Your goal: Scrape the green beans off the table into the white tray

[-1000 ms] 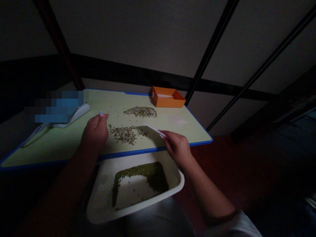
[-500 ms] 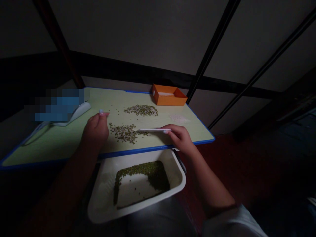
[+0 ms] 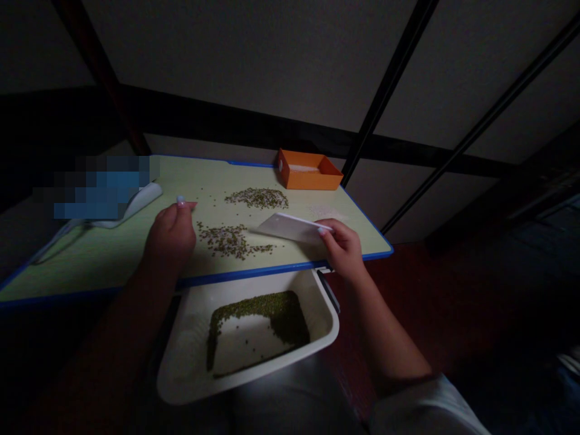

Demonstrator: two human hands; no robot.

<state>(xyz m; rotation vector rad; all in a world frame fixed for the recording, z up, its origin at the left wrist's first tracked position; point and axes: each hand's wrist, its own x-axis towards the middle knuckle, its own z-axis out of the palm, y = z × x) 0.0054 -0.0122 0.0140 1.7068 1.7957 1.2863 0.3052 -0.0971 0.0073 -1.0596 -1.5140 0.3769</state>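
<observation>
In my right hand [image 3: 343,246] is a thin white card [image 3: 290,228], pinched at its right end. The card's broad face is tilted toward me, and its left end is just right of the near pile of green beans mixed with pale grains [image 3: 229,240]. My left hand [image 3: 171,235] is closed at the left of that pile, thumb on top against the fingers; whatever is inside it, if anything, stays hidden. A second mixed pile [image 3: 258,197] lies farther back. Pale grains [image 3: 325,211] are spread thinly beyond my right hand.
An orange box [image 3: 312,179] with pale grains inside stands at the back right of the blue-edged table [image 3: 140,251]. Below the near edge sits a white basin [image 3: 190,356] containing green beans. A white device with a cable [image 3: 136,208] lies at the left, beside a blurred-out patch.
The card has turned from nearly edge-on to showing its broad face, with my right hand slightly farther right. My left hand keeps its closed shape. The whole view has shifted a little.
</observation>
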